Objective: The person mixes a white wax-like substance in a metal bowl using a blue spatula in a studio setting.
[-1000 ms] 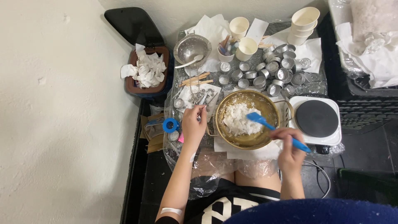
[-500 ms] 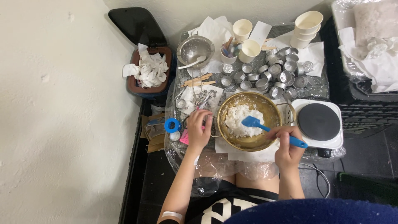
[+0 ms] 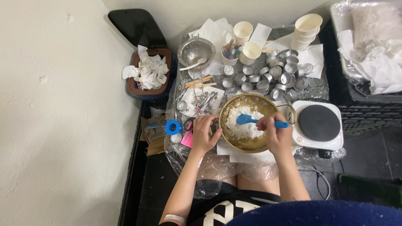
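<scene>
Stirring in progress: right hand (image 3: 277, 134) closed around the handle of a blue spatula (image 3: 255, 121), blade end buried in white flaky stuff (image 3: 243, 123) in the gold bowl (image 3: 248, 144). Left hand (image 3: 204, 134) at the bowl's 9 o'clock rim, fingers curled against the edge, apparently steadying it; whether it actually pinches the rim I cannot tell.

Bowl sits at table centre, directly before the person. Hot plate (image 3: 319, 123) at its 3 o'clock, just beside; nothing stands on the black disc.

State of the work, as judged:
- White flakes look solid, heaped and lumpy, mostly toward the bowl's 9 o'clock half. No liquid visible. Reads as an early stage of mixing or breaking up.
- Small metal tins (image 3: 274, 77) clustered at 12 to 1 o'clock of the bowl, all appearing empty. Filling not begun.
- Paper cups (image 3: 306, 30) stacked at 1 o'clock, far edge; two single cups (image 3: 247, 42) at 12 o'clock, contents too small to tell.
- Metal strainer (image 3: 196, 52) at 11 o'clock with a white spoon resting in it.
- Wooden sticks (image 3: 199, 82) between strainer and bowl, lying loose.
- Blue tape roll (image 3: 172, 127) at 9 o'clock, beyond the left hand.
- Bin (image 3: 147, 75) with crumpled white paper at 10 o'clock, off the table.

Table covered in clear plastic sheet (image 3: 234, 169).
</scene>
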